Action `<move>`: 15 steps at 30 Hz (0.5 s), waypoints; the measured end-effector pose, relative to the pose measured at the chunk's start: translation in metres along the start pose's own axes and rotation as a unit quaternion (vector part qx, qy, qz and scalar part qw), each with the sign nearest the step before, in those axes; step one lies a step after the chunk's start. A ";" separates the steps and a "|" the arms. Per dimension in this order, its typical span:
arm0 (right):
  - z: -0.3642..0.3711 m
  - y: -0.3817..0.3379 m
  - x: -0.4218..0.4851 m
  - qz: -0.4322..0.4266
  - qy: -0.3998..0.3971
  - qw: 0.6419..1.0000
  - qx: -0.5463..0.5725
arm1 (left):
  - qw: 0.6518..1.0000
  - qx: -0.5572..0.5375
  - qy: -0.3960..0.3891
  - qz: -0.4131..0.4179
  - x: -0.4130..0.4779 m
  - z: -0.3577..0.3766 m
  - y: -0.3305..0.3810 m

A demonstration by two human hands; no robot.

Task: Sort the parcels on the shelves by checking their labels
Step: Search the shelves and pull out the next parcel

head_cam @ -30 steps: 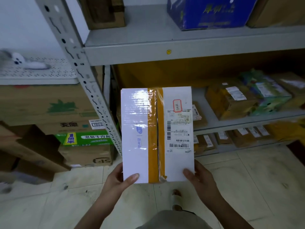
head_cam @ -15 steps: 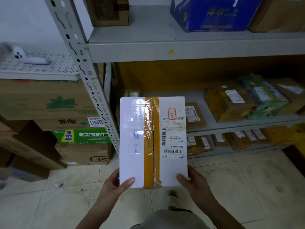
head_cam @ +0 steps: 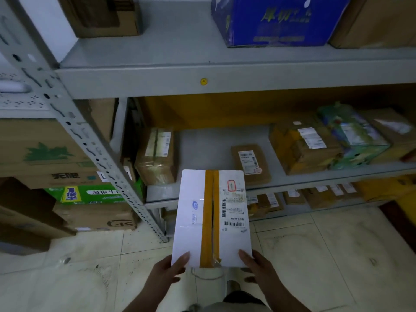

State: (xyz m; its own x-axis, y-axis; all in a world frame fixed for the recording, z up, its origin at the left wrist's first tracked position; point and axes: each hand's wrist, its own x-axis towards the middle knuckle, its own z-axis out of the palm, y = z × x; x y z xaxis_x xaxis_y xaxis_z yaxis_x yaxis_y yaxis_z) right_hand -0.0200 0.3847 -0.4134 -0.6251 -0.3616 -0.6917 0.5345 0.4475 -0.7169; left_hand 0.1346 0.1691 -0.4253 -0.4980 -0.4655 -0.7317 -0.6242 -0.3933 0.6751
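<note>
Two bare hands held a white parcel [head_cam: 211, 219], label side facing the camera, above a pale tiled floor [head_cam: 326, 255], in front of grey metal shelving in a dim storeroom. The left hand [head_cam: 166, 272] gripped its lower left corner and the right hand [head_cam: 258, 270] its lower right corner, each thumb pressed on the front face with the fingers curled behind. A band of yellow tape [head_cam: 210, 221] ran down the parcel's middle, and a printed label [head_cam: 234, 208] with barcodes lay to the right of it; the print was too small to read. In view, the parcel's top edge crossed the front lip of the middle shelf [head_cam: 202, 143], where bare grey surface showed at the centre. A taped brown parcel [head_cam: 157, 156] stood at that shelf's left end, a flat brown parcel [head_cam: 249, 163] lay just right of the gap, and more wrapped parcels [head_cam: 315, 143] crowded the right end. A blue box [head_cam: 276, 21] sat on the top shelf [head_cam: 146, 50]. A slanting perforated post [head_cam: 74, 124] edged the unit on the left, with stacked cartons [head_cam: 45, 154] beyond it on the floor.
</note>
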 end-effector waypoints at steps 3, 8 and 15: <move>-0.008 -0.016 0.037 0.016 -0.022 1.000 -0.014 | 0.999 -0.016 0.034 -0.022 0.024 0.019 0.020; -0.025 -0.057 0.099 -0.012 -0.058 0.997 -0.053 | 0.998 -0.007 0.041 -0.053 0.069 0.043 0.065; -0.033 -0.116 0.178 -0.047 -0.059 0.985 -0.155 | 0.994 0.018 0.100 0.038 0.119 0.064 0.120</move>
State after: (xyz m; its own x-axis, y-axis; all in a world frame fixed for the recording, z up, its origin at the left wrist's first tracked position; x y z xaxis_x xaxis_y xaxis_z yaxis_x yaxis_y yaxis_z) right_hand -0.2118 0.2960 -0.4505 -0.5825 -0.4979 -0.6425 0.2671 0.6293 -0.7298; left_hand -0.0382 0.1173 -0.4373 -0.4169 -0.6425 -0.6430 -0.6126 -0.3239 0.7209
